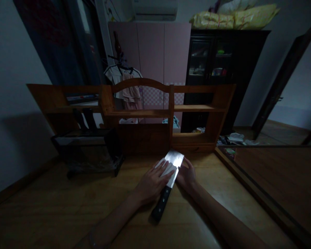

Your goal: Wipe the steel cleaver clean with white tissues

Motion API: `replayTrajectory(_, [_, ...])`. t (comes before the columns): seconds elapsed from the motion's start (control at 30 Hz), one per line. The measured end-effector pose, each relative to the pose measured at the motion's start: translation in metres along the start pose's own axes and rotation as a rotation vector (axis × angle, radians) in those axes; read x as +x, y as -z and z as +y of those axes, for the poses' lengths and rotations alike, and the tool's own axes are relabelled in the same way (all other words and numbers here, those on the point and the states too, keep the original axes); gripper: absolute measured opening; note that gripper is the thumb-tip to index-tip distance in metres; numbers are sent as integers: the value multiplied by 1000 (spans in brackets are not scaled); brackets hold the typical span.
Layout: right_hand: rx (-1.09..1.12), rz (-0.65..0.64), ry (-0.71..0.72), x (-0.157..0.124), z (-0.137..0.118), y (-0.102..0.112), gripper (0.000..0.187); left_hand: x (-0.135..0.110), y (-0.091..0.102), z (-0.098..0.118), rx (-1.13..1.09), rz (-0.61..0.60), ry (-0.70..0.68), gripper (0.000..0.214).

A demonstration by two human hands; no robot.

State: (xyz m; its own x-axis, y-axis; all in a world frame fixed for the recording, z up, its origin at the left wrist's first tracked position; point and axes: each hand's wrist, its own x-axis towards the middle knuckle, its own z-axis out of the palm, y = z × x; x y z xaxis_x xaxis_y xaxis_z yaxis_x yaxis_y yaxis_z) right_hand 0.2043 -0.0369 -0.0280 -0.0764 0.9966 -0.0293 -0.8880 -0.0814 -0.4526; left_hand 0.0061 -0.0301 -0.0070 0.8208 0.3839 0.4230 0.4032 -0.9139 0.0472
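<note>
A cleaver [175,158] with a broad shiny blade and a black riveted handle points away from me over the wooden desk, its handle towards me. Across the blade's left side my left hand [150,183] presses a folded white cloth or tissue [172,168], fingers laid over it. At the blade's right edge, my right hand [188,175] grips the cleaver with the thumb near the far corner; some of its fingers are hidden behind the blade. Nobody holds the black handle, which hangs free or rests low over the desk; I cannot tell which.
A black knife holder [86,154] with dark handles sticking up stands left on the wooden desk [93,207]. Behind is a wooden shelf unit [142,113]. A brown board-like surface [280,173] lies to the right. Wardrobes [150,52] stand farther back.
</note>
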Motion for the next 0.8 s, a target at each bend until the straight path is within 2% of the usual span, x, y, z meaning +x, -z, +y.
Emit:
replayTrajectory(0.1, [-25, 3, 16, 1, 0, -1, 29, -4, 1, 0, 13, -2, -38, 46])
replayTrajectory(0.27, [-33, 72, 19, -1, 0, -3, 23, -4, 1, -2, -69, -71, -106, 40])
replayTrajectory(0.43, [-43, 92, 2, 0, 0, 1, 23, 1, 3, 1, -260, -113, -23, 45])
replayTrajectory(0.7, [11, 43, 15, 4, 1, 4, 22, -3, -5, -6, -198, 7, 41, 39])
replayTrajectory(0.8, [12, 55, -3, 3, 1, 2, 23, -5, -12, -13, -122, 86, 144, 40])
